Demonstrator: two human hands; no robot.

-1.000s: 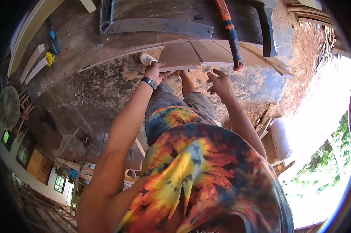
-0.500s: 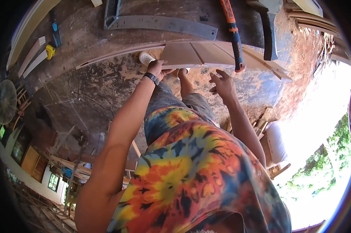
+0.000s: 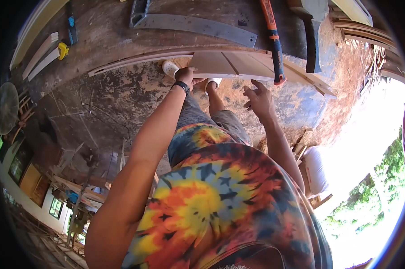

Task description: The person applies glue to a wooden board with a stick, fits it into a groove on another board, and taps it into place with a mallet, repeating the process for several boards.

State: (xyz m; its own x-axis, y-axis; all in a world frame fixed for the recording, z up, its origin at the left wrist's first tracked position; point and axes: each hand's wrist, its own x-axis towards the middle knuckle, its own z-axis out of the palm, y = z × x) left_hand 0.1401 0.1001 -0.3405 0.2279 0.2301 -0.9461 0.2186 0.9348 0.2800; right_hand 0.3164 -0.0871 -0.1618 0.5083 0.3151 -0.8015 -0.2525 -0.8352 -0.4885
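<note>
My left hand (image 3: 185,78), with a dark watch at the wrist, grips the left end of a pale wooden panel (image 3: 211,64) at the table's near edge. A dark groove runs across this panel. To the right, my right hand (image 3: 260,99) hovers below the panel with its fingers apart and slightly bent, holding nothing. Just above it lies an orange and blue hammer (image 3: 275,45), its handle end jutting over the table edge. A metal square (image 3: 198,26) rests flat on the table beyond the panel.
On the dark table (image 3: 99,33) are a yellow-handled saw (image 3: 62,51), a blue tool (image 3: 71,29) and a black-handled tool (image 3: 312,42). Wood strips (image 3: 308,77) extend at the right edge. A fan (image 3: 6,108) stands far left; a white sack (image 3: 315,170) sits lower right.
My left hand has shifted slightly right along with the panel's left end in view. The tools on the table also appear a little further right. My right hand has barely moved.
</note>
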